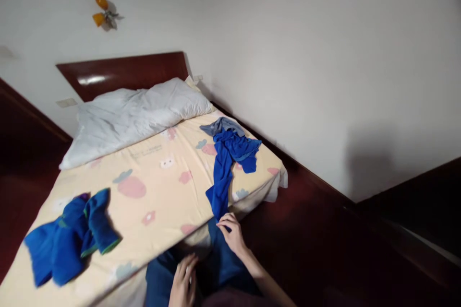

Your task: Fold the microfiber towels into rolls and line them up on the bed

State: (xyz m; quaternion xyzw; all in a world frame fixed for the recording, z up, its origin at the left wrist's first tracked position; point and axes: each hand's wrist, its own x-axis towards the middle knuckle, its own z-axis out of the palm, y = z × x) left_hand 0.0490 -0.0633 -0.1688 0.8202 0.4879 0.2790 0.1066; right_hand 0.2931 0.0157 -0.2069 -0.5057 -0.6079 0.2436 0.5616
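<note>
Thumb and forefinger of my right hand [232, 234] are pinched at the lower end of a blue garment [224, 172]. Most of that garment lies crumpled near the right edge of the bed, with one long narrow part stretching towards me. A grey cloth [223, 126] lies bunched against its far end. My left hand [184, 279] is low in front of my body, over my trousers, its fingers loosely bent and nothing visible in them. On the left of the bed rests another blue garment [72, 240] with green edging, folded roughly.
The bed [163, 216] has a cream sheet printed with strawberries. A long pale pillow [140, 110] lies before the dark red headboard [133, 69]. A wall lamp [104, 12] hangs above. A white wall [317, 81] and dark red floor [288, 249] are on the right.
</note>
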